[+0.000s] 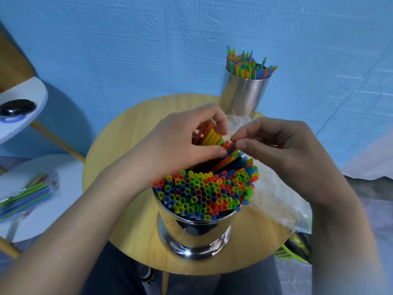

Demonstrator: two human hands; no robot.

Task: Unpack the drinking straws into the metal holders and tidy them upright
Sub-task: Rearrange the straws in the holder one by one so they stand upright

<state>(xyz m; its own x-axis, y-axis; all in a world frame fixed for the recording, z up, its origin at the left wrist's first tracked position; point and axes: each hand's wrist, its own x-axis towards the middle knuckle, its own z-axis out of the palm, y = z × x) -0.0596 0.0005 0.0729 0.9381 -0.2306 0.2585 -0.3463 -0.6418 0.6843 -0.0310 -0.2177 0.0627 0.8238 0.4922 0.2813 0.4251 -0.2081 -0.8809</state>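
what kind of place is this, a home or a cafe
Likely a small room at home rather than a cafe: a round wooden table by a blue textured wall, with small white tables beside it.

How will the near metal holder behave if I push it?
The near metal holder probably slides rather than tips: its flared base looks wide. Its polished wall may be slippery to grip. The packed straws likely add little weight.

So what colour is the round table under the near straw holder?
Light tan wood grain; the round table shows best in the head view.
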